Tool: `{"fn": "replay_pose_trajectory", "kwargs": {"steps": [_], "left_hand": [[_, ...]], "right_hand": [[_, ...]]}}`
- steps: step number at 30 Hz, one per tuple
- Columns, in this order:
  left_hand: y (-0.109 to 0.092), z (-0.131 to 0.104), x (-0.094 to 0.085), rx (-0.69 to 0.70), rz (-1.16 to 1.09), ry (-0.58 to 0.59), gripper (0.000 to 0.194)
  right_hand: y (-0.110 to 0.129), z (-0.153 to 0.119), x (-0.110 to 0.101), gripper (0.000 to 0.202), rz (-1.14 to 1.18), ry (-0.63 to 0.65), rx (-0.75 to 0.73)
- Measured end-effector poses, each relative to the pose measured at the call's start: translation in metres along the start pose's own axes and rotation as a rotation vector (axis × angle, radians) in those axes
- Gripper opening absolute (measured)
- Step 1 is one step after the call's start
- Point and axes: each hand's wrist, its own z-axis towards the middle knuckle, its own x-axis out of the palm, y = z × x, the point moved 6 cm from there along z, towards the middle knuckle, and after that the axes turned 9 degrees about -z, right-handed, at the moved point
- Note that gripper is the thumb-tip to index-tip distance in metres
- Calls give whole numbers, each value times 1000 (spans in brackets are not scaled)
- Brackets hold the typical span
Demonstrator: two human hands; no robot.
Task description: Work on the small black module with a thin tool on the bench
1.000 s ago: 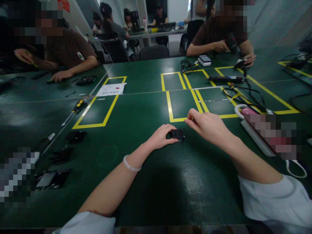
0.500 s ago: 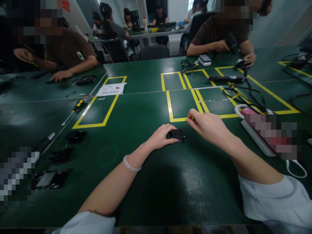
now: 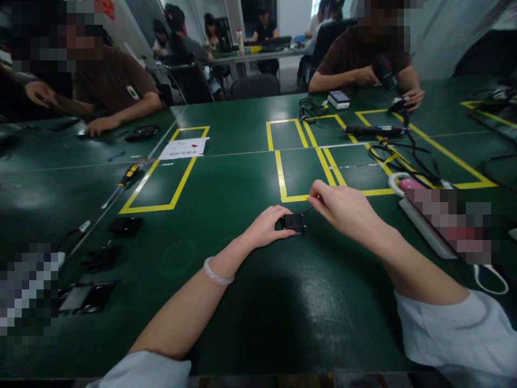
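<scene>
My left hand [image 3: 269, 227] is closed around a small black box-shaped part [image 3: 294, 222], thumb on the near side and fingers on the far side. The part rests on the green table, and small shiny pins or screws show at its right corners. To its right, my right hand [image 3: 337, 203] is closed in a pinch on a thin dark rod [image 3: 307, 209]. The rod slants down, and its tip meets the far right corner of the part. Its upper end is hidden in my fingers, so I cannot tell what kind of tool it is.
Several black parts [image 3: 126, 226] lie at the left, near a yellow-and-black screwdriver [image 3: 130, 175]. A paper label [image 3: 184, 148] lies on taped outlines. At right are a phone-like item [image 3: 448, 226], cables and a pen-shaped electric tool [image 3: 375, 131]. Two co-workers sit across the table.
My hands, the black part and the rod look almost unmoved. The co-worker's raised hand at the far left has shifted slightly.
</scene>
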Motion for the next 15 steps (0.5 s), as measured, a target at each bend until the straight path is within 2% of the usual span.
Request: {"fn": "replay_pose_trajectory", "kwargs": {"steps": [6, 15], "left_hand": [[1, 0, 0, -7, -7, 5, 38], [0, 0, 0, -15, 2, 9, 39]], "right_hand": [[2, -2, -5, 18, 62, -72, -39], [0, -1, -1, 23, -15, -19, -16]]}}
